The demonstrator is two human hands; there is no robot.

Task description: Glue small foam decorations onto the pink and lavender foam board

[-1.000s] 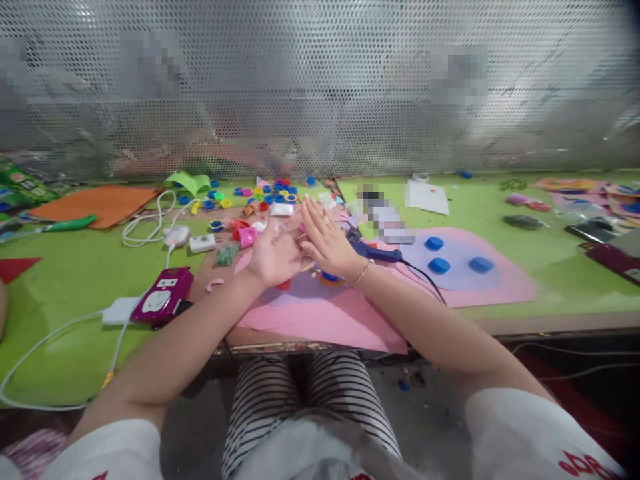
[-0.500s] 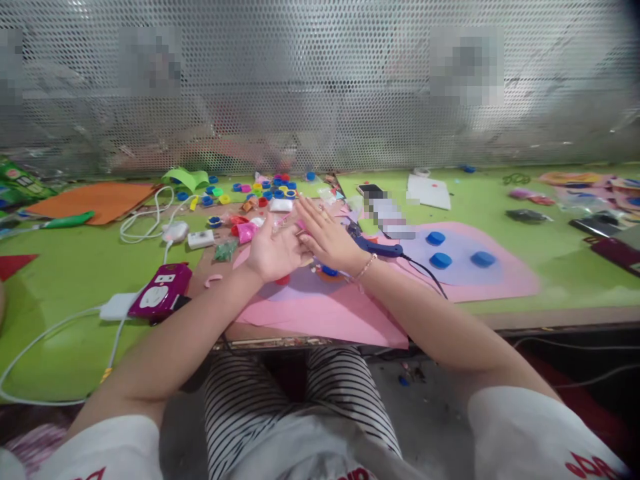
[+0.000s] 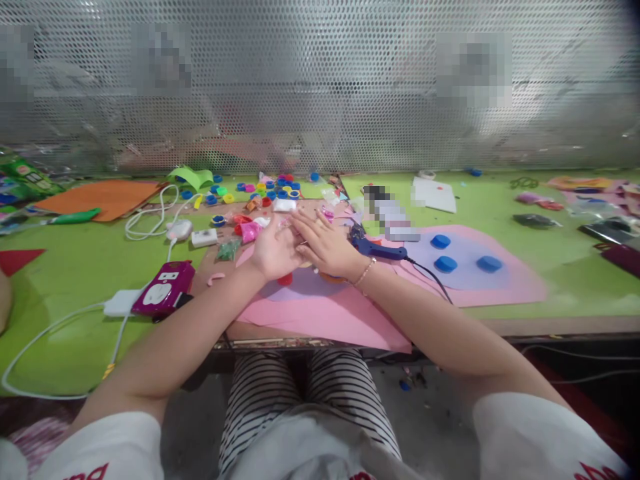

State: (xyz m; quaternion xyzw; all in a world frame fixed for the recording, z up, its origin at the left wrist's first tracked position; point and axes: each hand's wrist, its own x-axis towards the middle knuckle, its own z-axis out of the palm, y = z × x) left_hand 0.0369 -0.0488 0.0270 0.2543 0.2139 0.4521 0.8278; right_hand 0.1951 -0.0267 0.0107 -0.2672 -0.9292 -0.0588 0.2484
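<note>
My left hand [image 3: 275, 251] is turned palm up with its fingers stretched out. Flat across that palm lies my right hand [image 3: 327, 245], its fingers straight and slightly parted, a bracelet at the wrist. Whether anything small sits between the palms is hidden. Both hands hover over a pink sheet [image 3: 325, 313] with a lilac paper shape [image 3: 295, 291] on it. A red cap [image 3: 285, 279] shows just under the left hand. Right of the hands rests a dark blue glue gun [image 3: 383, 251] with a black cord.
Bottle caps [image 3: 267, 194] and small bags of coloured clay [image 3: 250, 231] are scattered behind the hands. A purple power strip [image 3: 165, 291] with white cables stands at left. Three blue caps [image 3: 445, 264] sit on another lilac shape at right. A perforated metal panel [image 3: 320, 87] closes off the back.
My right hand has slid slightly over the left palm, covering more of its fingers. The blue cap beneath the hands is now hidden. The whole view has shifted a little.
</note>
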